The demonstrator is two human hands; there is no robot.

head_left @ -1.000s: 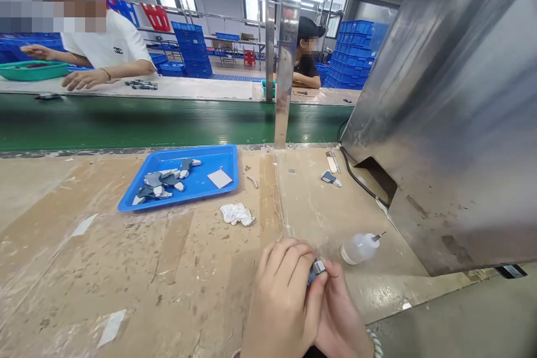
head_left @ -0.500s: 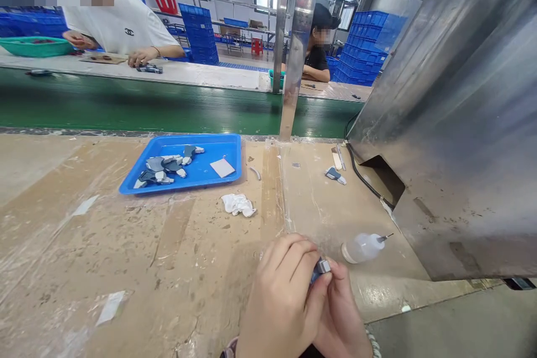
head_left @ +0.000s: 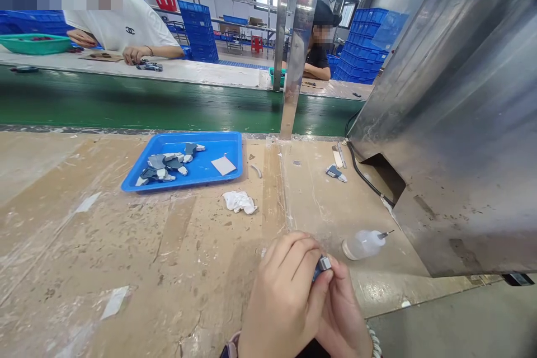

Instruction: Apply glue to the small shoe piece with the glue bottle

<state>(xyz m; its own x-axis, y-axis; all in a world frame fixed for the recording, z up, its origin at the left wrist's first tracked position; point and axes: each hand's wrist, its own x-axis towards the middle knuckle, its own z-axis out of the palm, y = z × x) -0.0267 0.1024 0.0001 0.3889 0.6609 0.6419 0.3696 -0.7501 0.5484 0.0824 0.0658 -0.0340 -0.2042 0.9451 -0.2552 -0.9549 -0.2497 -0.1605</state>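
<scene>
Between my hands is a small grey and dark-blue plastic part point(head_left: 324, 263), most of it hidden by my fingers. My left hand point(head_left: 285, 291) curls closed over it from the left, with the thumb near its lower end. From the right, my right hand point(head_left: 342, 302) is closed on the same part, its fingertips at the grey end. A clear squeeze bottle with a thin metal tip point(head_left: 363, 245) lies on its side just right of my hands. Beyond them a similar grey-blue part point(head_left: 336, 173) rests on the table.
A blue tray point(head_left: 197, 183) holds several grey-blue parts and a pale square pad point(head_left: 224, 165). A crumpled white tissue point(head_left: 239, 202) lies before it. On the right rises a metal housing point(head_left: 461, 123) with a black cable point(head_left: 364, 177). Two people sit across the green conveyor point(head_left: 188, 106).
My hands keep hold of the part with almost no movement. The view has shifted slightly. Across the conveyor, a person's hand has moved a little left over the dark parts.
</scene>
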